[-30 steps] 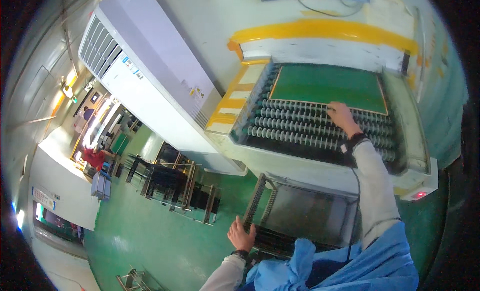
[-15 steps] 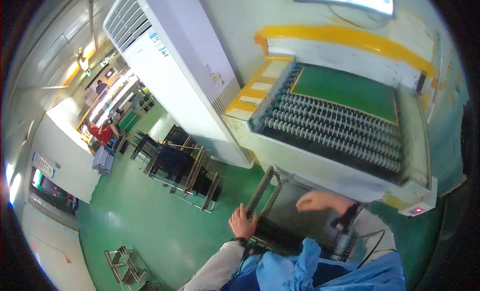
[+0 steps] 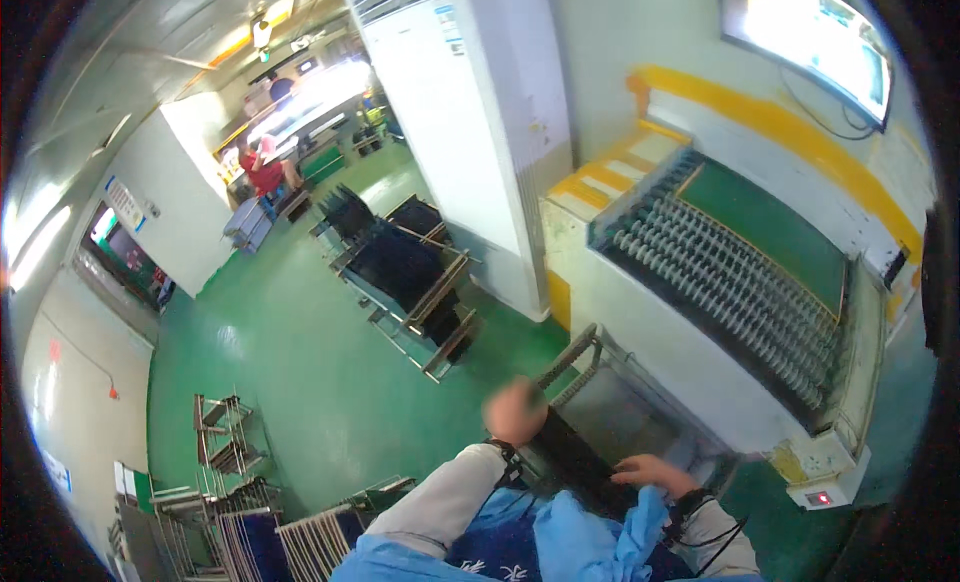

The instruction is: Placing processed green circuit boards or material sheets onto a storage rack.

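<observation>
In front of me stands a metal rack [image 3: 572, 374] with toothed rails, close beside the white roller machine. A greyish flat board [image 3: 625, 407] lies within its frame. Across the rack's near side runs a long dark panel [image 3: 580, 462]. My left hand [image 3: 516, 412] is at the panel's left end, by the toothed rail; motion blur hides its fingers. At the right end, my right hand [image 3: 655, 474] has its fingers bent over the panel's edge. Part of the rack's near side is hidden behind my arms and blue garment.
The roller machine [image 3: 690, 332] rises ahead on the right, a green board [image 3: 770, 232] on its rollers. A tall white cabinet [image 3: 490, 172] stands beyond. Racks with dark panels [image 3: 395, 267] occupy the floor ahead left; more racks [image 3: 240, 522] stand lower left. A person in red [image 3: 265, 172] sits far off.
My view has swung left. My right hand has come down from above the greyish board to the dark panel's right end. My left hand, earlier spread on the rack's left rail, is now blurred.
</observation>
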### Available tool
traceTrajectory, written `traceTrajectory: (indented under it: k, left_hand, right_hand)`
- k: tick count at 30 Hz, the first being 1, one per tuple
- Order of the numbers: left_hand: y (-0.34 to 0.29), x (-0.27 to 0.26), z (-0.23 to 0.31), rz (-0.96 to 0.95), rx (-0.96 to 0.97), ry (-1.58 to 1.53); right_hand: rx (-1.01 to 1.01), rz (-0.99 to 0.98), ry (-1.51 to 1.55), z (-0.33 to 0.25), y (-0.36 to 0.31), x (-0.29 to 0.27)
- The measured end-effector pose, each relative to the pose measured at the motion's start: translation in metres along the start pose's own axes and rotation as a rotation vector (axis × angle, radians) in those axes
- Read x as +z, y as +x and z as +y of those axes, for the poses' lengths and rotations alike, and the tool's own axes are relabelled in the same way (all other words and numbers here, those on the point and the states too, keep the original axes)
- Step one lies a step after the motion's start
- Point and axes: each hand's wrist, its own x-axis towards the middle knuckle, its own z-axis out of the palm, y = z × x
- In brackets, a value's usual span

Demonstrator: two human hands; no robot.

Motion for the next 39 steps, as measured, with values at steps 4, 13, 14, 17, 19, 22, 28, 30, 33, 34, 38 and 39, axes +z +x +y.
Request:
traceTrajectory:
  k: [4,13,14,17,19,22,28,30,33,34,38,39]
  left_hand:
    - [0.001,0.003,0.001,0.000,-0.001,-0.038]
    - [-0.001,-0.002,0.001,-0.001,-0.013,-0.051]
    - [-0.001,-0.002,0.000,0.004,-0.006,-0.054]
    - [-0.001,0.001,0.000,0.014,-0.001,-0.053]
    - [0.000,0.001,0.001,0.005,-0.006,-0.053]
    - [0.000,-0.001,0.001,-0.015,-0.010,-0.054]
    - [0.000,-0.001,0.000,0.000,-0.003,-0.057]
    - [0.000,-0.002,0.002,0.006,-0.008,-0.067]
    - [-0.002,-0.003,-0.001,0.032,0.003,-0.041]
    - [-0.003,-0.003,0.000,0.035,0.007,-0.046]
    - [-0.001,-0.007,0.004,0.008,0.005,-0.054]
    - [-0.001,-0.007,0.004,-0.009,0.001,-0.054]
  right_hand:
    - [-0.056,0.116,0.122,0.025,0.002,0.013]
    - [-0.049,0.427,-0.279,-0.001,0.004,0.043]
    - [-0.048,0.431,-0.281,-0.003,0.003,0.044]
    - [-0.040,0.403,-0.345,0.003,0.009,0.041]
    - [-0.049,0.397,-0.381,0.011,0.014,0.040]
    - [-0.055,0.403,-0.400,0.013,0.019,0.038]
    - [-0.036,0.396,-0.426,0.017,0.031,0.039]
    - [-0.059,0.421,-0.409,0.027,0.038,0.043]
    - [0.002,0.401,-0.309,0.011,0.034,0.043]
    - [0.000,0.410,-0.326,0.015,0.035,0.044]
    - [-0.033,0.462,-0.331,0.030,0.041,0.048]
    - [-0.047,0.479,-0.316,0.031,0.041,0.049]
